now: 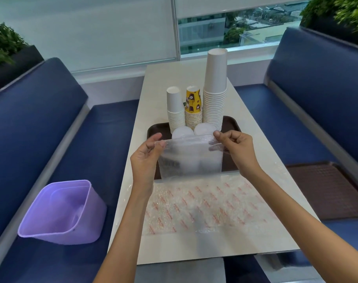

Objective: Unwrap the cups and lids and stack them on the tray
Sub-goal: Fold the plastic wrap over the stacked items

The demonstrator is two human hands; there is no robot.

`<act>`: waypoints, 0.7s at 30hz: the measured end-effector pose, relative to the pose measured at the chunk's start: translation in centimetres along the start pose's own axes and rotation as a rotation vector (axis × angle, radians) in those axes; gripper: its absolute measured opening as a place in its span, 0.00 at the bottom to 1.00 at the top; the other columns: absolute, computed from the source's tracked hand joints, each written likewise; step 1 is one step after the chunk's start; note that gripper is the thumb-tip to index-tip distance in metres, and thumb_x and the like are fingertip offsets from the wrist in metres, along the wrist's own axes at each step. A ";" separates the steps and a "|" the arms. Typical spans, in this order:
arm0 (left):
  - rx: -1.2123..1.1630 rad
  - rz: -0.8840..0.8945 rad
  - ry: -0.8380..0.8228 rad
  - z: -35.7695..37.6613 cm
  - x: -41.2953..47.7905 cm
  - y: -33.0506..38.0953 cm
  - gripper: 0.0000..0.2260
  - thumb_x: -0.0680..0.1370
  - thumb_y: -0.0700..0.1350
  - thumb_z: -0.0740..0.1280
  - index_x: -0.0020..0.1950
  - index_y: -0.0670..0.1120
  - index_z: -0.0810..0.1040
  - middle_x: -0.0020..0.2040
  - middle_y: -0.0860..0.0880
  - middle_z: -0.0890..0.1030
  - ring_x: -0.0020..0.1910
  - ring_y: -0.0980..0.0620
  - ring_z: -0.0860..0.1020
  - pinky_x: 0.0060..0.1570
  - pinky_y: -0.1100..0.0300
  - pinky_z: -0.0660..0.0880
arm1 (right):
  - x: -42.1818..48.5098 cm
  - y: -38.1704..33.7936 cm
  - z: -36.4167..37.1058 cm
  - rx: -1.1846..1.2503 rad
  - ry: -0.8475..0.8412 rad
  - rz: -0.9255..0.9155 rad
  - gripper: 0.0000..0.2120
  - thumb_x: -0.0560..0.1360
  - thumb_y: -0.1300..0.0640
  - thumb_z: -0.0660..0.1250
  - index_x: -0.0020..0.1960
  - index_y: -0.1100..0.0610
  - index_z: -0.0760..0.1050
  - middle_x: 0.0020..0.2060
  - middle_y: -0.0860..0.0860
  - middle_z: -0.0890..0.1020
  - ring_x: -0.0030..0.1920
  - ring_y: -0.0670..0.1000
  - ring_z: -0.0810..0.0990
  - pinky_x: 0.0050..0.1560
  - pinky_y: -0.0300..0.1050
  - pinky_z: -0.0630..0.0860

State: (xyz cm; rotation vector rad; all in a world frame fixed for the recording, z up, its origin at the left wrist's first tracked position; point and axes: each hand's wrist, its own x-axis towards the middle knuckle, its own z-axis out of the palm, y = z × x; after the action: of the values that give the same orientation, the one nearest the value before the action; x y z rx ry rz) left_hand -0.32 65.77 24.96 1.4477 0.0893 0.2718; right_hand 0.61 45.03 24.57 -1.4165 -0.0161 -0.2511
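A dark brown tray (233, 124) on the white table carries three upside-down cup stacks: a short white stack (175, 109), a yellow patterned stack (193, 108) and a tall white stack (215, 86). Two stacks of clear lids (204, 128) stand at the tray's near side, partly hidden. My left hand (147, 154) and my right hand (237, 149) each pinch an upper corner of a clear plastic wrapper (191, 158), holding it stretched upright in front of the lids.
A flat bubble-wrap sheet with red print (204, 207) lies on the table's near half. A purple bin (61, 213) sits on the blue bench at left. A second brown tray (327, 188) rests on the right bench. The window is beyond the table's far end.
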 end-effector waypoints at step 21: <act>0.063 -0.082 0.135 2.2 0.9 -2.3 0.12 0.75 0.44 0.71 0.56 0.44 0.73 0.47 0.52 0.79 0.44 0.61 0.78 0.42 0.72 0.76 | -1.0 2.2 -1.8 -0.027 -0.196 0.435 0.06 0.75 0.64 0.67 0.50 0.58 0.81 0.37 0.48 0.85 0.36 0.45 0.83 0.37 0.38 0.81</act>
State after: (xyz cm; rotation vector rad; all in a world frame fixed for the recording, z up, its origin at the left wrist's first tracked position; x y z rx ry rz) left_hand 1.32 63.64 23.06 1.4834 0.2684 0.3017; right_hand -0.25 43.70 21.94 -1.4290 0.1337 0.2474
